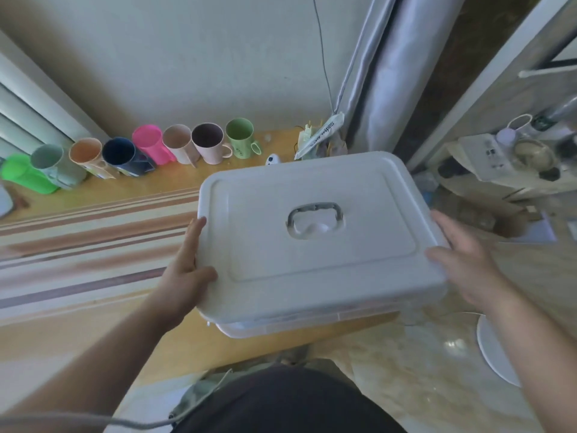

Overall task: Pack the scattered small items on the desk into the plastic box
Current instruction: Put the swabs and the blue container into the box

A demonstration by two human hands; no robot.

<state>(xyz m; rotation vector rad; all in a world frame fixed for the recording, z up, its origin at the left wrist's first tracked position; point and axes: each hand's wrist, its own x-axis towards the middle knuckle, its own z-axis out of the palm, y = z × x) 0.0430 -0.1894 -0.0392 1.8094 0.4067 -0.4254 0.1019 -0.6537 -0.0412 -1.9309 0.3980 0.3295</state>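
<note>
Pale plaster wall backed a long yellowish wooden desk with a striped cloth spread over its left part. Only the head view was given, and it looked down on a rectangular white plastic box with its flat white lid closed and a grey folding handle lying in a recess at the lid's middle. The box was held above the desk's near edge, partly over the marbled floor.

The left hand gripped the box's left side, fingers stretched along the rim and the thumb pressed onto the lid's near left corner. The right hand held the box's right side in the same way, fingers laid against the rim and the thumb on top of the near right corner. Both hands were clamped on the box; neither touched the handle.

Beyond the box, along the wall, stood a row of plastic cups: a bright green cup furthest left of the box, then a grey-green cup, an orange-lined cup, a dark blue cup, a hot pink cup, a beige cup, a pale pink mug and a light green mug nearest the box. A small white gadget lay just behind the box's far edge, and a packet of wipes leaned close behind it. A grey curtain hung beyond the box's far right corner. To the right of the box, a cluttered side surface was too blurred to read.
</note>
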